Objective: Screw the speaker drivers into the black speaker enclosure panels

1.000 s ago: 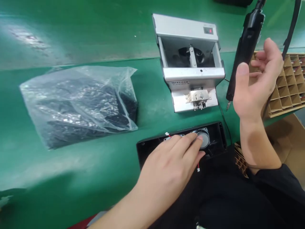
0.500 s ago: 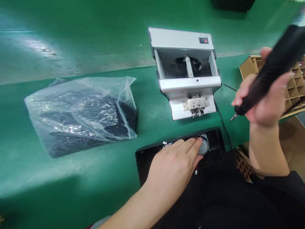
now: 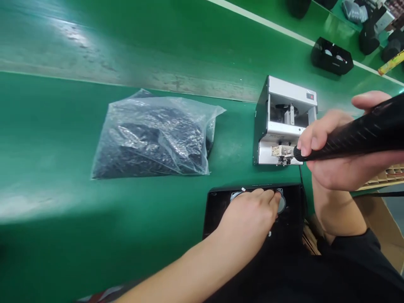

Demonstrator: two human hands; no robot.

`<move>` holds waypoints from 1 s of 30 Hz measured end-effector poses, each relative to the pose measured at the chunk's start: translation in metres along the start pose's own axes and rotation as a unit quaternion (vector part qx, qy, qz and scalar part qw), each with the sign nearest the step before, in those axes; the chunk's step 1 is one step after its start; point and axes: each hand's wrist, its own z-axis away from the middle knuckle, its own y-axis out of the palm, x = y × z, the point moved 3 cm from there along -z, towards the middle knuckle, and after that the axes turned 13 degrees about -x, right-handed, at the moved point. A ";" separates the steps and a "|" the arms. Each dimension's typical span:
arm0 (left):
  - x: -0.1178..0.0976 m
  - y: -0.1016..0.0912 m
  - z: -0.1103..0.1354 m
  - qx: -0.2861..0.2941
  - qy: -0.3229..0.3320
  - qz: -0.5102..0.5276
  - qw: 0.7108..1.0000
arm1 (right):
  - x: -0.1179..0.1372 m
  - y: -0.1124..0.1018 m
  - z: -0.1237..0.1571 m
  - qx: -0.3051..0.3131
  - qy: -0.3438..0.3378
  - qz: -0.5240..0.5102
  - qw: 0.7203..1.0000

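Note:
My left hand [image 3: 248, 210] reaches into a black speaker enclosure [image 3: 216, 206] near my body, its fingers closed over a round speaker driver [image 3: 282, 204]. Part of a second driver [image 3: 234, 195] shows beside that hand, with a small white connector above it. My right hand [image 3: 341, 170] is wrapped around a black electric screwdriver [image 3: 362, 134], held nearly level. The screwdriver's front end is at the metal outlet [image 3: 279, 151] of a silver and black screw feeder [image 3: 261, 122]. I cannot make out the bit tip or any screw on it.
A clear plastic bag of black items [image 3: 158, 139] lies left of the feeder. A divided cardboard tray [image 3: 391, 174] and a cardboard box [image 3: 378, 214] are at the right. Another black enclosure [image 3: 331, 59] with two drivers stands farther back.
My right hand has brought the screwdriver leftward to the feeder's outlet and levelled it. My left hand stays on the driver. The view has shifted, showing more of the bench behind.

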 end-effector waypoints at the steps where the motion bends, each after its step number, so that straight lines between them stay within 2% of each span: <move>1: 0.000 0.000 0.000 -0.002 0.002 0.004 1.000 | -0.001 0.000 0.000 -0.032 0.038 -0.025 0.998; 3: -0.001 0.000 0.000 -0.002 -0.002 0.015 1.000 | -0.006 -0.002 0.001 -0.111 0.116 -0.078 0.984; 4: -0.001 0.000 0.001 -0.003 -0.005 0.020 1.000 | -0.007 -0.002 0.002 -0.123 0.124 -0.082 0.981; 9: -0.001 0.000 0.000 -0.004 -0.014 0.024 1.000 | -0.001 0.003 0.007 -0.065 0.030 0.047 0.996; 11: -0.001 0.000 0.000 -0.005 -0.013 0.021 1.000 | -0.002 0.003 0.009 -0.068 0.023 0.047 0.996; 14: -0.002 0.000 -0.001 -0.004 -0.011 0.019 1.000 | -0.008 0.002 0.010 -0.136 0.072 -0.050 0.987; 16: -0.002 0.000 -0.001 -0.007 -0.007 0.017 1.000 | -0.015 0.002 0.011 -0.206 0.120 -0.130 0.962; 18: -0.002 0.000 -0.001 -0.012 -0.003 0.014 1.000 | -0.020 0.004 0.011 -0.247 0.152 -0.194 0.937; 21: -0.001 0.001 0.000 -0.012 -0.003 0.011 1.000 | -0.024 0.008 0.012 -0.246 0.187 -0.241 0.920; 24: -0.001 0.001 0.000 -0.011 -0.004 0.008 1.000 | -0.028 0.006 0.013 -0.243 0.218 -0.245 0.913; 26: -0.002 0.000 0.000 -0.012 -0.004 0.007 1.000 | -0.032 0.003 0.015 -0.237 0.203 -0.231 0.921; 28: -0.002 0.000 0.000 -0.010 -0.004 0.006 1.000 | -0.037 0.002 0.018 -0.225 0.151 -0.230 0.935; 30: -0.001 0.000 0.000 -0.005 -0.005 0.005 1.000 | -0.042 0.003 0.021 -0.215 0.095 -0.283 0.930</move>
